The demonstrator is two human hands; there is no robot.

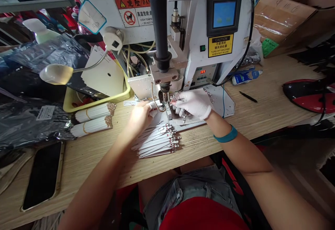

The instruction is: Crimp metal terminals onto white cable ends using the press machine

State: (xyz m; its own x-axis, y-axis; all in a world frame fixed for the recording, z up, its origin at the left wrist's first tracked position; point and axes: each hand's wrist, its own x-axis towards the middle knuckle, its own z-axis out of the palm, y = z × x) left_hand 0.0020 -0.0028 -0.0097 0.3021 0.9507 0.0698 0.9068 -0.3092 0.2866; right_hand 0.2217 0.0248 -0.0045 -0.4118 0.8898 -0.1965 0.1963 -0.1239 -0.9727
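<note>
At the machine's metal nozzle (164,92), my left hand (142,115) has white coverings on its fingertips. Its fingers are closed on a thin white strip (158,104) that runs toward the small metal fixture (169,113) under the nozzle. From the other side, my right hand (193,103), in a white glove with bare fingertips, pinches at the fixture; whatever it holds is too small to make out. Below the fixture lies a pile of white strips (154,144) with small metal ends. Small metal pieces (184,118) lie under my right hand.
Two banded bundles of white strips (91,127) lie left, beside a yellow basket (99,106). A lamp (57,74) reaches in above them. A phone (44,174) lies front left. To the right are a black pen (248,96), a red iron (309,95) and a cardboard box (285,17).
</note>
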